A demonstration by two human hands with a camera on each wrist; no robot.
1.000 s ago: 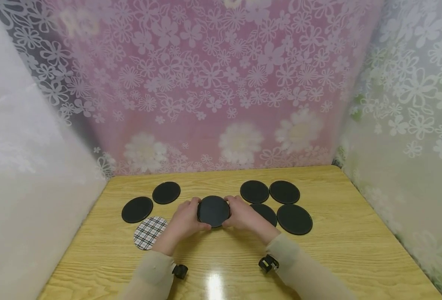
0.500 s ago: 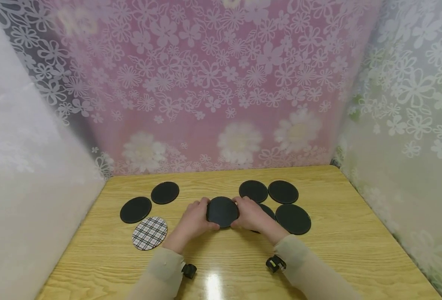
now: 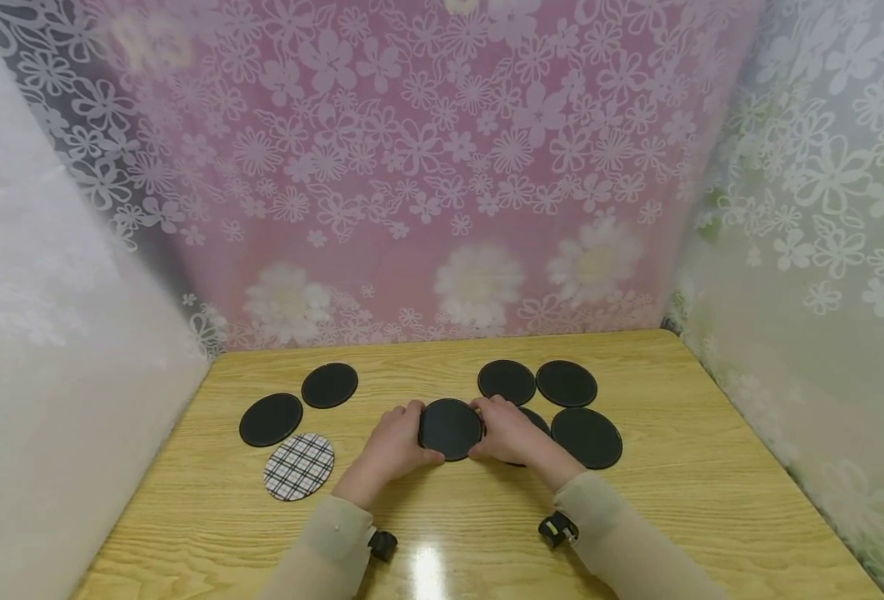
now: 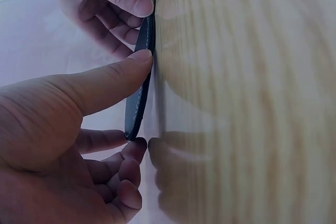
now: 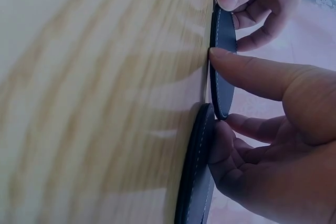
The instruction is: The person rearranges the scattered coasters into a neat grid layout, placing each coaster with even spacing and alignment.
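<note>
A round black coaster (image 3: pixel 451 429) with a stitched edge lies flat between both hands, just right of the middle in the head view. My left hand (image 3: pixel 397 442) grips its left side, thumb on the near rim and fingers farther back. Opposite it, my right hand (image 3: pixel 509 432) holds the right side the same way. From the left wrist, the coaster (image 4: pixel 140 87) shows edge-on, close over the tabletop. In the right wrist view another black coaster (image 5: pixel 195 177) sits right at my right fingers; the hand partly hides it in the head view.
On the wooden table (image 3: pixel 442 517), two black coasters (image 3: pixel 271 419) and a plaid one (image 3: pixel 299 467) lie to the left. A cluster of black coasters (image 3: pixel 586 437) spreads at the right. Flowered cloth (image 3: pixel 442 208) walls the back and sides.
Both hands have carried the black coaster to the right, then slightly nearer and lower, toward the right-hand cluster. The plaid coaster is now fully uncovered by the left arm. The grip stays the same.
</note>
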